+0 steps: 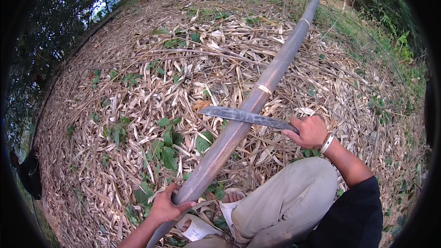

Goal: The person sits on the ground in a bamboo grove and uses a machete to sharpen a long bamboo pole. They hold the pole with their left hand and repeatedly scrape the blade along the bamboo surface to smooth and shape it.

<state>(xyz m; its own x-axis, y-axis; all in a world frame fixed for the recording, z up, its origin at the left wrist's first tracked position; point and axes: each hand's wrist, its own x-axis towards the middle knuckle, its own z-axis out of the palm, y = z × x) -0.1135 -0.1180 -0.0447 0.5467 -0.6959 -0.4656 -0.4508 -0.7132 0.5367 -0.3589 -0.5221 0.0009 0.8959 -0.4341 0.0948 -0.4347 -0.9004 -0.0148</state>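
Note:
A long, grey-brown bamboo pole (281, 64) runs slantwise from beside my feet to the far right, with pale rings at its joints. Near its close end, my left hand (167, 206) is wrapped round it, thumb on the near side and fingers partly hidden behind. In my right hand (310, 131) is the handle of a machete (243, 115), mostly covered by my fingers. Its dark, broad blade lies across the pole, tip pointing left, just nearer than a pale joint ring. Whether the edge touches the bamboo I cannot tell.
Dry fallen leaves (138, 124) cover the ground, with green sprigs (167, 149) left of the pole. My bent knee (308, 174) and sandalled feet (197, 228) are close to its near end. Thin dry stalks (202, 53) lie farther off. Trees and undergrowth edge the slope.

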